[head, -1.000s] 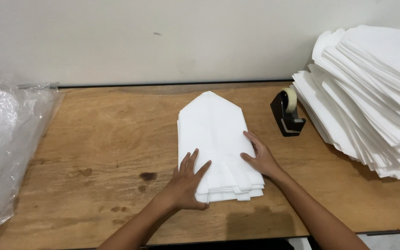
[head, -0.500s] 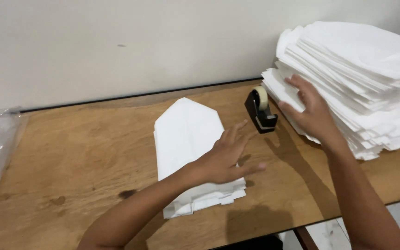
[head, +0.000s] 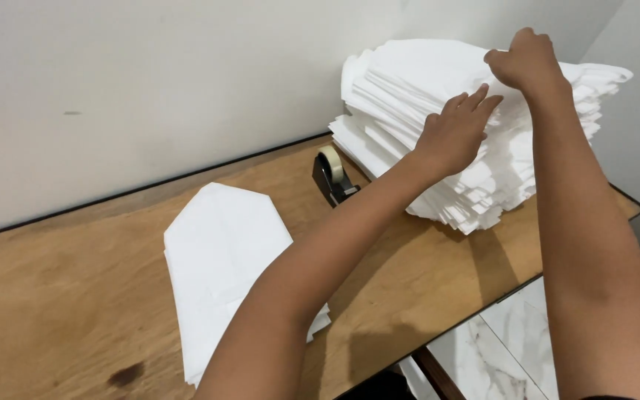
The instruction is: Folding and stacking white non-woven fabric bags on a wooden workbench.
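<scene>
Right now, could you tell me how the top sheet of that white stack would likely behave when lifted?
Probably floppy and light: the top sheet looks thin where the right hand pinches it. The white stack sits uneven, so neighbouring sheets may slide.

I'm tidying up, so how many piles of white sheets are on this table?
2. A tall stack at the far right against the wall, under both hands, and a low folded pile mid-table, partly hidden by the left arm.

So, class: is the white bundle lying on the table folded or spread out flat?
Folded. The white bundle shows a pointed top, creases across its face, and stacked layered edges along its side on the wooden table.
</scene>
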